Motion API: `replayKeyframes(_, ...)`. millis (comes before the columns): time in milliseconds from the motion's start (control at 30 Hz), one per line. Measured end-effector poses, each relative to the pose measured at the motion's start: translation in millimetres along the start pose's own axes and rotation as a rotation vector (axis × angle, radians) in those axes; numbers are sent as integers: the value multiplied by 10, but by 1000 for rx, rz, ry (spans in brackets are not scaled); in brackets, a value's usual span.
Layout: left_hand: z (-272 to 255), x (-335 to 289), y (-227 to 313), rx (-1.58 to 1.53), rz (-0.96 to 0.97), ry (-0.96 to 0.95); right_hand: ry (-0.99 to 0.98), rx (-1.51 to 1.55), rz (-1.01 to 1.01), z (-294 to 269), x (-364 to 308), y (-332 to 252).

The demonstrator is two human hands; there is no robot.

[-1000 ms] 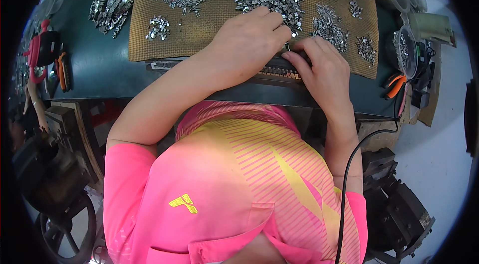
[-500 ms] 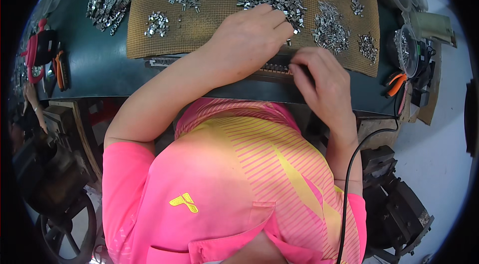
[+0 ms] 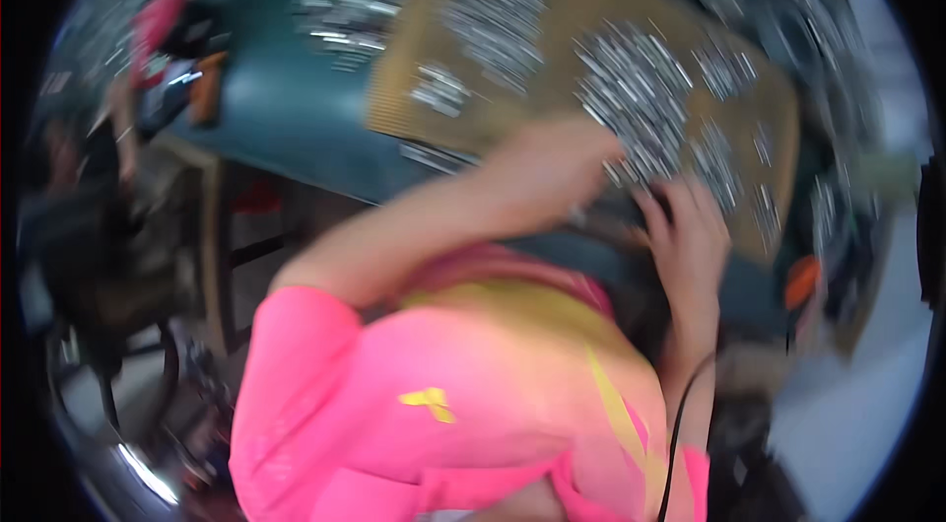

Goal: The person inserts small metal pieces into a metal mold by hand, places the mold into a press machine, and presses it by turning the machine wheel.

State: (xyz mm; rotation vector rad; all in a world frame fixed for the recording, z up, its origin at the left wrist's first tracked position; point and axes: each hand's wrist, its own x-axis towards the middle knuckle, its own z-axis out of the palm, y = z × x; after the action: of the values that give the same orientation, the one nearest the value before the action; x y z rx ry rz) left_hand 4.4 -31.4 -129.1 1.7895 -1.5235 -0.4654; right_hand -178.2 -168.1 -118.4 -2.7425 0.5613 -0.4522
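Note:
The whole view is smeared by motion. Above the front edge of a tan textured mat [image 3: 394,103], my left hand [image 3: 572,162] bends over beside the large heap of small shiny metal pieces [image 3: 631,93]; its fingertips are blurred. Close by on its right is my right hand [image 3: 690,226], fingers bent and thumb apart from the palm, at the right part of a long dark slotted bar. Only the bar's metallic left end [image 3: 434,158] shows plainly along the mat's front edge; my left forearm and hands cover much of the rest. Whether either hand pinches a piece is too blurred to tell.
More metal heaps [image 3: 493,19] lie on the mat, and a coil of metal parts [image 3: 353,4] sits left of it on the green table [image 3: 296,118]. Orange-handled tools lie at left [image 3: 205,88] and right [image 3: 801,280]. A black cable [image 3: 680,414] hangs before my right arm.
The whole view has swung, so the mat and table appear farther right and tilted. Both hands stay near the bar and the large heap. Blur hides finer finger movement.

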Motion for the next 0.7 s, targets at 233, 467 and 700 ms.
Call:
replayKeyframes(233, 244, -67, 41, -89, 135, 102, -87, 153, 83, -104, -145, 55)
replayKeyframes(467, 112, -70, 17, -143, 118, 54, -112, 121, 49, -77, -81, 41)
replayKeyframes(700, 67, -88, -12, -124, 117, 49, -126, 120, 40, -55, -32, 73)
